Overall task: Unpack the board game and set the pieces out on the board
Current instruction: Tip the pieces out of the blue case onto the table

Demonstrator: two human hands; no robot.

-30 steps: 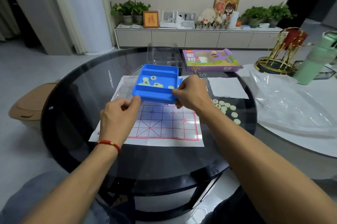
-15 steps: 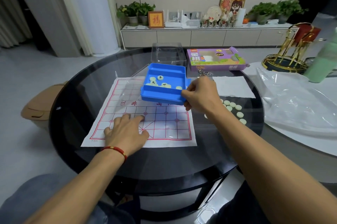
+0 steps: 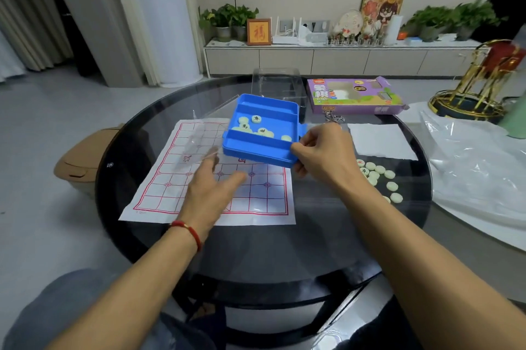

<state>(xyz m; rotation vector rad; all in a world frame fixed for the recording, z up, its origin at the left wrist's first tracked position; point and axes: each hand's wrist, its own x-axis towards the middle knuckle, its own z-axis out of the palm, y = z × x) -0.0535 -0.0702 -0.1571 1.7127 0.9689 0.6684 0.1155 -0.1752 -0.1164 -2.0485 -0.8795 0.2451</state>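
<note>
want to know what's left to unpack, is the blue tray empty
Not empty: several pale round pieces lie in the blue tray, held by the right hand.

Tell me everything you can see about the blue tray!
The blue tray looks like shiny plastic, rectangular with raised walls and ridges splitting it into strips. A few pale round pieces with dark characters lie in its middle strip. It is lifted and tilted over the far part of the paper board. The right hand grips its right near corner.
</note>
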